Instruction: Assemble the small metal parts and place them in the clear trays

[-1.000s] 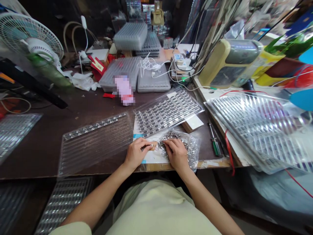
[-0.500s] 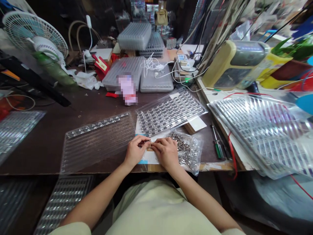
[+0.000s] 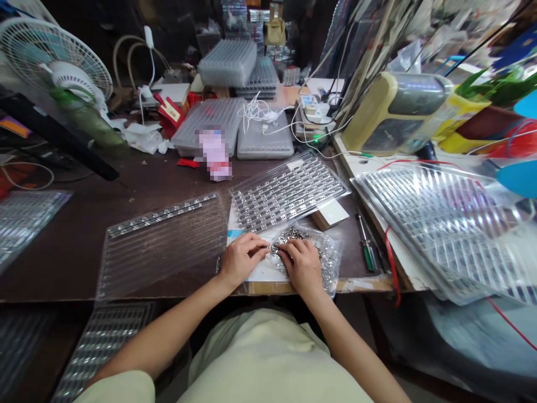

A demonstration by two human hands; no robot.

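Note:
My left hand (image 3: 242, 256) rests on a white sheet (image 3: 264, 270) at the table's front edge, fingers curled in a pinch on something too small to name. My right hand (image 3: 301, 263) lies on a clear plastic bag (image 3: 331, 254) full of small shiny metal parts, its fingertips pinching into the pile beside my left hand. Just beyond both hands a clear blister tray (image 3: 289, 190) holds rows of metal parts. To the left lies a second clear tray (image 3: 163, 243) with only its far row filled.
Screwdrivers (image 3: 368, 246) lie right of the bag. A large stack of filled trays (image 3: 453, 224) covers the right side. More trays (image 3: 25, 218) sit at the left and below the table edge. At the back stand a fan (image 3: 59, 73), grey boxes (image 3: 210, 120) and a power strip with cables.
My right hand has gone from meeting my left hand on the white sheet back to the right, onto the bag of metal parts. My left hand has hardly moved.

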